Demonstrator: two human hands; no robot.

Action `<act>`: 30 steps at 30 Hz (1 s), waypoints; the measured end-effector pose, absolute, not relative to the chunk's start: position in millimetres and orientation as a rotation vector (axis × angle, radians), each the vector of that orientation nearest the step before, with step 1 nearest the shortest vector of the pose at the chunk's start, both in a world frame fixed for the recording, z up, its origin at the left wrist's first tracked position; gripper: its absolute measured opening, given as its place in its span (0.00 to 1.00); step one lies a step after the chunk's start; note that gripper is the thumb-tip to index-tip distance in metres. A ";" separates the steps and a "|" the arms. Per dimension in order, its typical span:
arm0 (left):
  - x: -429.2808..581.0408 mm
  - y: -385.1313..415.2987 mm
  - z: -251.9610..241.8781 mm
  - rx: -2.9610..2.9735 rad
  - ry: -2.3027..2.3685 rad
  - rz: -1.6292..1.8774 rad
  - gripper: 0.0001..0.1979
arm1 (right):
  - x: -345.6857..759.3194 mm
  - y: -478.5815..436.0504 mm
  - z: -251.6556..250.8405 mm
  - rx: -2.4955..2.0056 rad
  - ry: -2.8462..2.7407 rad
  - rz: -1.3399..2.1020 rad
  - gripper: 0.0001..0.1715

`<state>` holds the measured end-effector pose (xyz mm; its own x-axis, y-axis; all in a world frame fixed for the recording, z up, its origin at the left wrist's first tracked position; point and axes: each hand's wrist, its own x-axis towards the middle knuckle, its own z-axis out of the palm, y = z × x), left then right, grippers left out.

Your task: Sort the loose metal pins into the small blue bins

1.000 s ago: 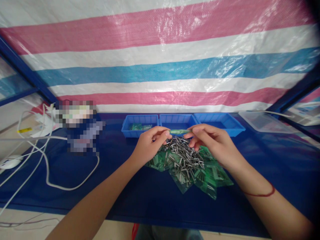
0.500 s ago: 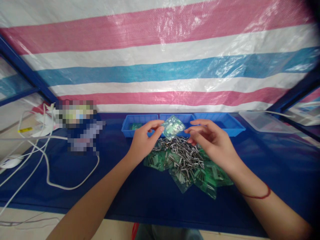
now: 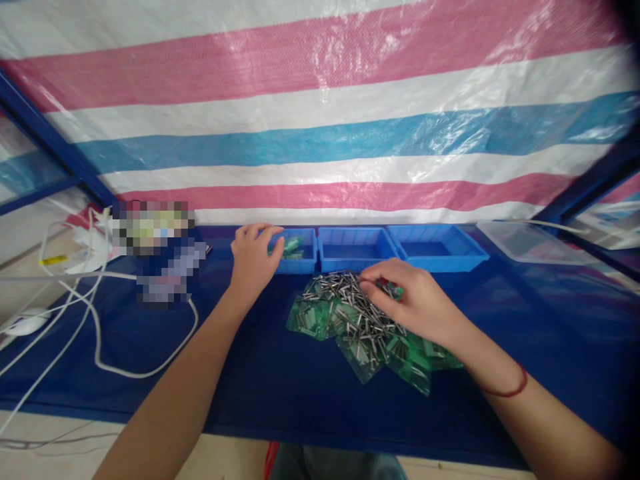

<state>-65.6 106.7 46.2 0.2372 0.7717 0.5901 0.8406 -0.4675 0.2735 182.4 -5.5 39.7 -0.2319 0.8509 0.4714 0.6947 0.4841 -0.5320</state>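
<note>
My left hand [image 3: 254, 259] is over the left blue bin [image 3: 311, 257], its fingers apart and nothing in them. Inside that bin lie green plastic packets [image 3: 294, 248]. My right hand [image 3: 413, 300] reaches over the heap of thin metal pins [image 3: 367, 317], thumb and forefinger pinched together at its upper edge. Whatever sits between those fingertips is too small or hidden to make out. Under and around the pins lie several clear green plastic bags [image 3: 313, 319], some with pins inside. My right palm covers part of the heap.
Two more blue bins, a middle one [image 3: 355, 250] and a right one [image 3: 440, 248], stand in the same row. A clear plastic lid [image 3: 520, 243] lies at the back right. White cables [image 3: 145, 375] and a white mouse [image 3: 25, 322] are on the left. A striped tarp [image 3: 320, 147] hangs behind.
My left hand has moved left from above the pins to the left bin and let go of the green packet. My right hand has come down onto the heap, fingers pinching.
</note>
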 end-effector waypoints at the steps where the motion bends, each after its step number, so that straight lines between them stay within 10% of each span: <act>1: -62.8 101.0 51.0 -2.511 -1.475 -0.993 0.11 | 180.7 -6.1 40.0 -1.222 -2.071 0.228 0.06; 13: -64.6 55.1 72.8 -2.945 -1.729 0.429 0.21 | 177.1 -6.0 36.3 -1.127 -2.218 0.120 0.07; 30: -61.8 67.0 54.9 -3.175 -1.498 0.064 0.08 | 175.6 -7.5 37.1 -1.135 -2.248 0.134 0.08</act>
